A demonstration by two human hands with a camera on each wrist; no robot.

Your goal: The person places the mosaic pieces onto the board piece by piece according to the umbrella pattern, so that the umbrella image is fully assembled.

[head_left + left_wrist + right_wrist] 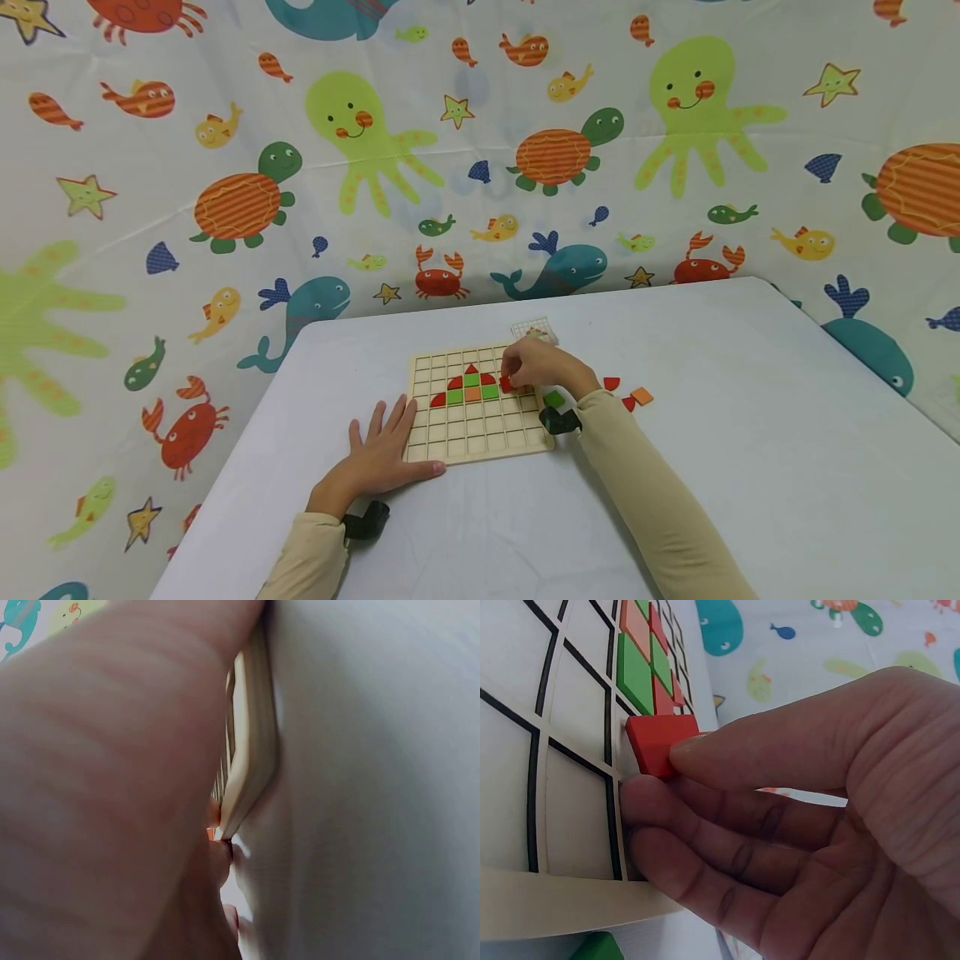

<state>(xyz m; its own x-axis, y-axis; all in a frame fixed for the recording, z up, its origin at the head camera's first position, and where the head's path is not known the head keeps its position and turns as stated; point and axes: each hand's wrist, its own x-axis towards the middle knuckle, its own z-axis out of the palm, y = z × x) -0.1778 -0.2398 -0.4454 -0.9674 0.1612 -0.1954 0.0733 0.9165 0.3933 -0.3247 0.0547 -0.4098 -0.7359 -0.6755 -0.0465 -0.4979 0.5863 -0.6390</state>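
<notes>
A wooden grid board (pixel 480 437) lies on the white table, with red, green and orange tiles set in its upper cells. At its right side my right hand (pixel 542 363) pinches a red tile (pixel 656 742) between thumb and fingers, just beside a green tile (pixel 634 675) in the grid. The tile is tilted, with its lower edge near a cell. My left hand (pixel 382 458) lies spread at the board's lower left corner, thumb along the front edge and fingers by the left edge. In the left wrist view, the palm hides most of the board (pixel 255 727).
Behind the board lies a small pattern card (pixel 531 327) with a printed grid, partly covered by my right hand. Loose pieces lie to the right: a green tile (pixel 554 398), a red piece (pixel 611 383), another red piece (pixel 628 404) and an orange tile (pixel 642 396).
</notes>
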